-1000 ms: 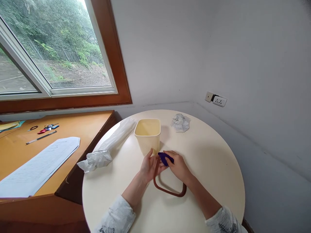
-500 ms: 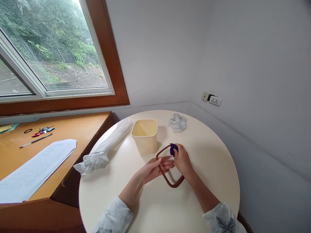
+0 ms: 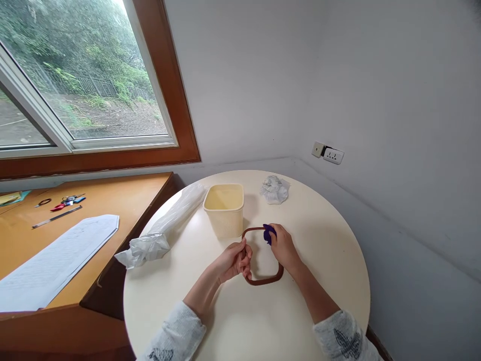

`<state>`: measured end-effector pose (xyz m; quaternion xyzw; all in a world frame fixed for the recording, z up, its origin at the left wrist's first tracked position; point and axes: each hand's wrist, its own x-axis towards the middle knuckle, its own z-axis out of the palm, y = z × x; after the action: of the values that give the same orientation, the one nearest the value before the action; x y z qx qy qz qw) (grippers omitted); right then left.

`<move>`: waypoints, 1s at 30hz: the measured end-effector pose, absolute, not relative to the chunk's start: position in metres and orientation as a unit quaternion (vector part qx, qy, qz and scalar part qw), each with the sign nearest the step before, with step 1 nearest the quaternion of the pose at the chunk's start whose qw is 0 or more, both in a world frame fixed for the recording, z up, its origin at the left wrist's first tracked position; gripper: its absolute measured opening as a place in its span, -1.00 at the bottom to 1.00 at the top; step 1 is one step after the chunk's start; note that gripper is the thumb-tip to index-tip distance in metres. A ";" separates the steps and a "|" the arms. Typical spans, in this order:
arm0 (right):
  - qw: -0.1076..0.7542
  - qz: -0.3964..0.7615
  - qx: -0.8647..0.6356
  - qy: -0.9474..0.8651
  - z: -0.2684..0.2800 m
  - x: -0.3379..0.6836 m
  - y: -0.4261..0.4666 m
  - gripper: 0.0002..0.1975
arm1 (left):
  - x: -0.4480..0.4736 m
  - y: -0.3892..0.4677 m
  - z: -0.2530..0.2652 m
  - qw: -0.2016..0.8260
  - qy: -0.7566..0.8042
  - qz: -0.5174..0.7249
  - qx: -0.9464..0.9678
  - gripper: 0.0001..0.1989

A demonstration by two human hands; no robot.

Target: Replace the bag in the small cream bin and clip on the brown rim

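Note:
A brown square ring with rounded corners (image 3: 263,282) is held up over the table between my hands. My left hand (image 3: 235,260) is closed round its left side, thumb on top and fingers curled behind. In my right hand (image 3: 284,246) is a bunched purple cloth (image 3: 268,234), pressed against the ring at its upper right corner. My right palm and wrist hide part of the ring's right side. Just beyond the ring stands a cream ribbed plastic bin (image 3: 225,220), upright with its mouth up.
On the round cream table (image 3: 255,326), a long clear plastic bag (image 3: 165,235) lies at left and a crumpled plastic bag (image 3: 275,189) at the back right. A wooden desk (image 3: 139,193) with papers (image 3: 71,255), a pen (image 3: 56,217) and small items adjoins at left. Walls rise behind.
The ring has turned to lie more level and square to me. My left fingers, stretched out before, have curled round its side. The cloth stays at the upper right corner.

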<state>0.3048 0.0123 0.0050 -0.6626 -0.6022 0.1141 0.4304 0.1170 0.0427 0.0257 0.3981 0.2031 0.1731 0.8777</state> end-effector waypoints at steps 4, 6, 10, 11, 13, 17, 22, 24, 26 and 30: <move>0.356 0.108 -0.624 -0.687 0.011 0.303 0.008 -0.69 | 0.107 0.052 0.025 0.872 0.261 0.137 0.391 -0.55; 0.315 0.094 -0.616 -0.716 0.016 0.299 0.005 -0.68 | 0.105 0.055 0.025 0.872 0.269 0.114 0.394 -0.55; 0.268 0.082 -0.582 -0.763 0.024 0.285 -0.001 -0.72 | 0.106 0.053 0.024 0.875 0.260 0.050 0.405 -0.56; 0.267 0.084 -0.571 -0.772 0.026 0.281 -0.003 -0.73 | 0.108 0.051 0.024 0.876 0.255 0.033 0.409 -0.55; 0.272 0.092 -0.557 -0.779 0.028 0.275 -0.004 -0.74 | 0.110 0.049 0.024 0.876 0.246 0.014 0.414 -0.54; 0.312 0.105 -0.584 -0.742 0.029 0.278 -0.002 -0.72 | 0.113 0.047 0.026 0.877 0.244 0.068 0.407 -0.52; 0.375 0.083 -0.679 -0.625 0.022 0.301 0.008 -0.73 | 0.117 0.047 0.031 0.887 0.190 0.240 0.345 -0.71; 0.379 0.086 -0.701 -0.598 0.019 0.310 0.011 -0.75 | 0.119 0.046 0.032 0.882 0.171 0.284 0.336 -0.79; 0.374 0.092 -0.712 -0.587 0.016 0.314 0.012 -0.75 | 0.121 0.044 0.032 0.874 0.170 0.302 0.341 -0.83; 0.370 0.087 -0.701 -0.604 0.015 0.316 0.010 -0.72 | 0.120 0.046 0.028 0.861 0.222 0.289 0.354 -0.80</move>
<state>0.3155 0.0101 0.0148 -0.7005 -0.6042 0.0869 0.3696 0.1205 0.0458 0.0278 0.3544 0.2222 0.2893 0.8610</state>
